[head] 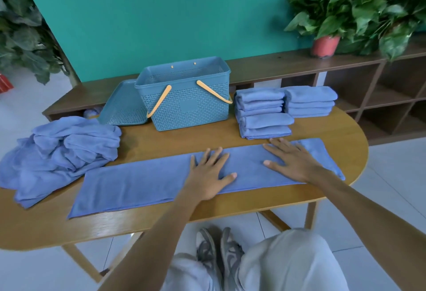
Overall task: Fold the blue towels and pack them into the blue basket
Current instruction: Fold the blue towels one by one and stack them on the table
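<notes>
both hands, left hand (pixel 208 170) and right hand (pixel 291 161), lie flat and released on the long towel (pixel 138 184), which looks soft, light and floppy, so I'd grab its far-left corners to fold

Oval wooden counter (pixel 230 203) on angled legs, white tiled floor (pixel 391 187) below. Behind it: dark brown cubby shelf (pixel 345 78) against teal wall (pixel 161 14). Red-potted leafy plant (pixel 325 46) on the shelf top, far right (second plant (pixel 20 25) at left edge). Grey sneakers (pixel 219 253) underneath.
</notes>
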